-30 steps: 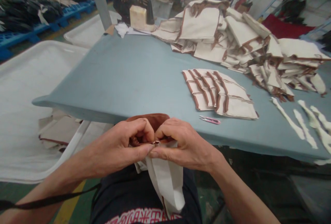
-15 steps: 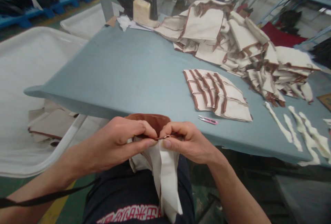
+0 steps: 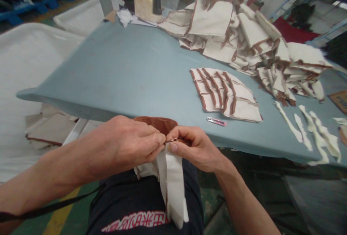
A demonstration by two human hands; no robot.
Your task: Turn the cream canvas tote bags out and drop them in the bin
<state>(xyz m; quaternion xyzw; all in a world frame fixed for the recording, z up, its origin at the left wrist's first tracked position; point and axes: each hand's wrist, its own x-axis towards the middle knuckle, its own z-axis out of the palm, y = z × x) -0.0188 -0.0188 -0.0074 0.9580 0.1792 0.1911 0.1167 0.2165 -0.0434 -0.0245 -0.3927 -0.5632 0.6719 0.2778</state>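
Over my lap hangs a white fabric piece (image 3: 175, 184) with brown trim, its brown part (image 3: 157, 123) lying against the table edge. My left hand (image 3: 135, 142) pinches the trim, its fingers pressed together and the back of the hand turned up. Right beside it, my right hand (image 3: 189, 142) grips the same trim between thumb and forefinger. The fingertips of both hands nearly touch. Pink-handled thread snips (image 3: 216, 121) rest on the blue table (image 3: 121, 72), just beyond my right hand. The trim between the fingertips is too small to make out clearly.
Stacked white pieces with brown edging (image 3: 226, 94) lie beyond the snips. A large heap of similar pieces (image 3: 211, 18) covers the back right. White strips (image 3: 314, 133) lie at the right. A white bin (image 3: 24, 65) stands at the left, with fabric pieces (image 3: 51, 128) inside.
My left hand has rolled over, its back now more upward and its fingers more closed. My right hand keeps its pinch. The view has shifted slightly, and the hanging fabric has swung a little.
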